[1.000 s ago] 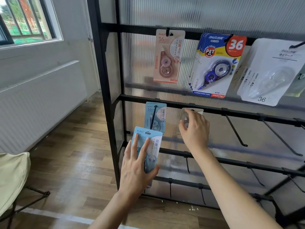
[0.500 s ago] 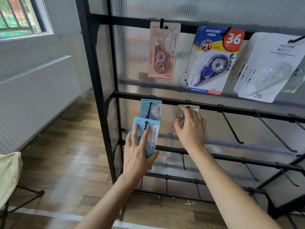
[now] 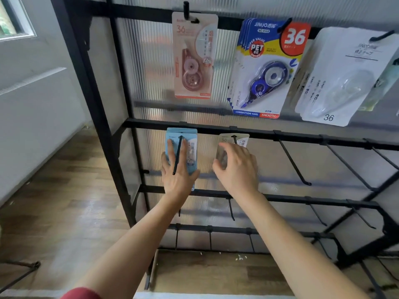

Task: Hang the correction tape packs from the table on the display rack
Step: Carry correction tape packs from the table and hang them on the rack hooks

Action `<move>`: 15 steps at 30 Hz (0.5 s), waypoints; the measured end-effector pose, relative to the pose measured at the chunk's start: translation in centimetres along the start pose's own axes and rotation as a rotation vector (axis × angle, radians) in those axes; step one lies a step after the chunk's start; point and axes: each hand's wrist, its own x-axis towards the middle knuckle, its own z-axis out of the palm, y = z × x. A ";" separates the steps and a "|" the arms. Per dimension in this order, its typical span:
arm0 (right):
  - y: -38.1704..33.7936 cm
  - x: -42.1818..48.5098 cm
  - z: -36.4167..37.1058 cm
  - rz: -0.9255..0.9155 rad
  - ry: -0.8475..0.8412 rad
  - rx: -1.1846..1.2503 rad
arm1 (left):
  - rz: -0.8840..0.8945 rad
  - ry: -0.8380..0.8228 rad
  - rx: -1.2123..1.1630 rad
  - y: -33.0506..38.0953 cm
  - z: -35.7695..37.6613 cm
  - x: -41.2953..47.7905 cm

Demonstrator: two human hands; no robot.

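Left hand [image 3: 178, 172], grip wide, presses the blue pack [image 3: 191, 147]; right hand [image 3: 237, 169] pinches the grey pack [image 3: 243, 140]; released early, either could slip its hook [image 3: 177, 155].

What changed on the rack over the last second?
The left hand carried its blue pack up onto the hook and pushed it back against the blue packs already hanging there; straight fingers now straddle the hook. The right hand stayed gripping the grey pack. The top-row packs are unchanged.
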 end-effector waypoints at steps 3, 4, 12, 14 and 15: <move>0.1 0.0 0.3 -0.004 0.028 -0.019 | -0.036 -0.041 0.013 0.2 0.3 1.2; 0.1 0.0 0.4 -0.009 0.038 -0.025 | -0.044 -0.055 0.025 0.1 0.4 1.6; 0.0 0.0 0.4 -0.026 0.075 -0.057 | -0.007 -0.089 0.107 0.1 -0.3 1.3; -0.1 0.0 0.2 -0.012 0.081 -0.040 | 0.028 -0.016 0.086 0.1 -0.6 0.4; -0.2 0.0 0.1 -0.013 0.097 -0.023 | 0.053 0.018 0.075 -0.1 -0.6 0.0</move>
